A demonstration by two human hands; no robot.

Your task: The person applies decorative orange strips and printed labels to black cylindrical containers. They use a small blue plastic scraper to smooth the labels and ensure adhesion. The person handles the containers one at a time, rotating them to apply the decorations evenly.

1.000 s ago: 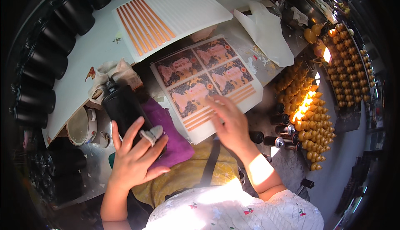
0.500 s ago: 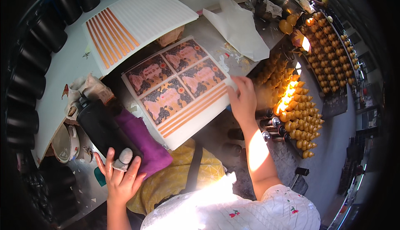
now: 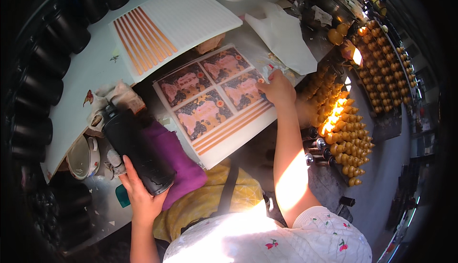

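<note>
Now the right hand [image 3: 279,89] has slid outward, fingers pressing the printed pink-and-blue sticker sheet [image 3: 214,98] at its far edge. Left hand [image 3: 143,194] stays clamped around the tall black cylindrical bottle [image 3: 136,151] (lying on purple cloth [image 3: 179,160]).

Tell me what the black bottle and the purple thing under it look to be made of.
The black cylindrical bottle, gripped by the left hand, looks like matte coated metal or plastic, showing only faint sheen. The purple cloth looks like soft fabric: it drapes and folds.
</note>
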